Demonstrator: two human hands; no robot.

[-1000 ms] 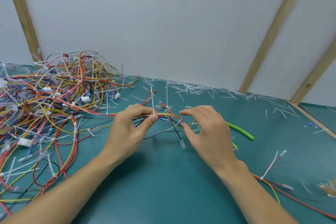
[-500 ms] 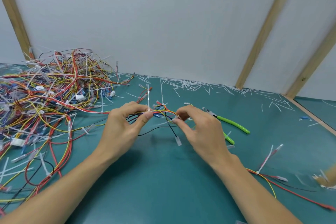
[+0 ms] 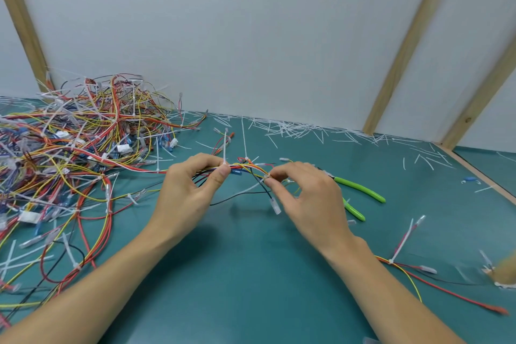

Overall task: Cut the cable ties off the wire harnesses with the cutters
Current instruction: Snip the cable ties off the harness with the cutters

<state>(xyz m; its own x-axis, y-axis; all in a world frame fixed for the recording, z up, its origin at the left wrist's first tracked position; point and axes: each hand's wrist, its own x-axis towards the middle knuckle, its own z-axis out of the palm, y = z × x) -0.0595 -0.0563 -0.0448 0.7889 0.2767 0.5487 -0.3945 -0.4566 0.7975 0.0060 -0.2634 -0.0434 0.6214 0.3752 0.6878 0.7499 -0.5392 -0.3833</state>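
A small wire harness (image 3: 245, 169) of red, yellow, orange and black wires hangs between my two hands above the teal mat. My left hand (image 3: 190, 190) pinches its left end where a white cable tie (image 3: 225, 145) sticks straight up. My right hand (image 3: 304, 195) pinches the right end at another tie. A white connector (image 3: 275, 206) dangles below on a black wire. The green-handled cutters (image 3: 360, 190) lie on the mat just behind my right hand, untouched.
A large tangled heap of harnesses (image 3: 69, 153) fills the left side. Cut tie offcuts (image 3: 301, 131) litter the mat along the white back wall. Another harness with a tie (image 3: 402, 243) lies at the right. A wooden edge (image 3: 480, 176) borders the mat there.
My right hand moved left and closed its fingertips on the harness's right end. The left hand kept its grip. The view shifted, showing more of the cutters.
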